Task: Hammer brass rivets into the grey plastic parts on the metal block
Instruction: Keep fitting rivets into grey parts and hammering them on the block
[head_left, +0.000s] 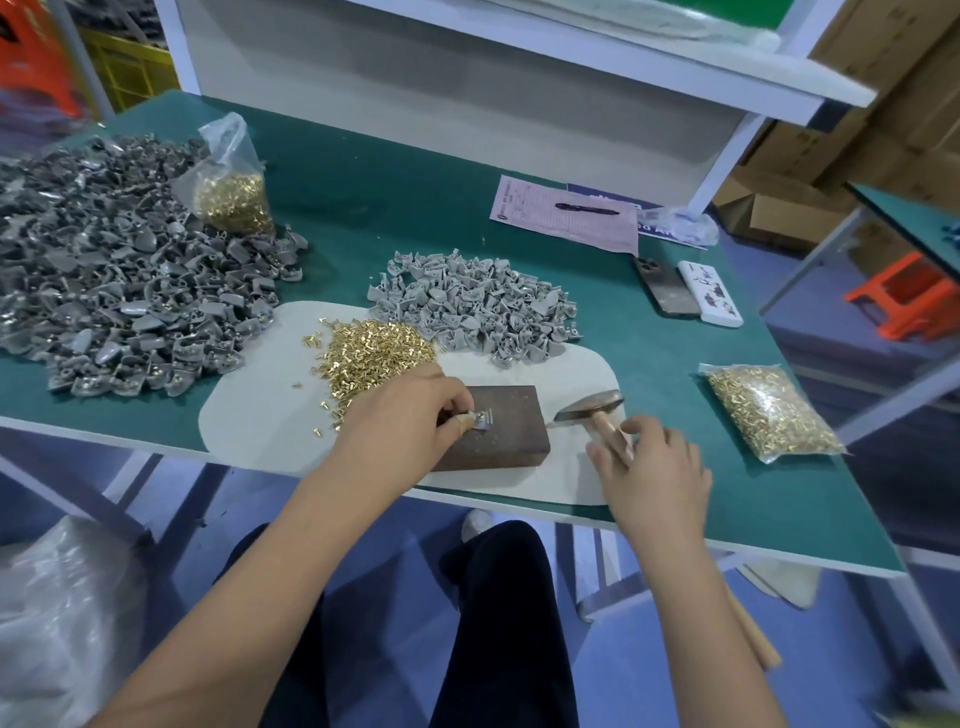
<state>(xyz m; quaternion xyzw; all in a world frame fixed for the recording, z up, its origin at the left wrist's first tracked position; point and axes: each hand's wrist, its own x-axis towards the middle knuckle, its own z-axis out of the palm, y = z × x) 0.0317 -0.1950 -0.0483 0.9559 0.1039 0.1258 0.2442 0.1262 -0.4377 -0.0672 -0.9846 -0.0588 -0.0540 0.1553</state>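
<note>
One view only, head camera. Left hand (400, 415) is pinching a grey plastic part (482, 419) between thumb and fingertips, pressing it down on the metal block (498, 431) near the block's left edge. Whether a rivet is already seated in it is too small to tell. Right hand (652, 467) is curling round the wooden handle of the hammer (589, 406), high up near the head; fingers look loose, thumb out, so the grasp is reading as light rather than clenched. Hammer head is lying just beside the block's right edge, on the white mat (249, 415).

Handling, judged: part is small, light, stiff, likely skittering under a blow, so holding it by its outer edge, fingers away from the strike spot, is looking right. Loose brass rivets (374, 345) are sitting in a heap on the mat behind the left hand, tiny and slippery, needing a fingertip pinch. Block is looking heavy and is probably staying put. Hammer wants a firmer hold lower on the handle for swing.

Unworked grey parts (467, 306) are piled behind the block.
</note>
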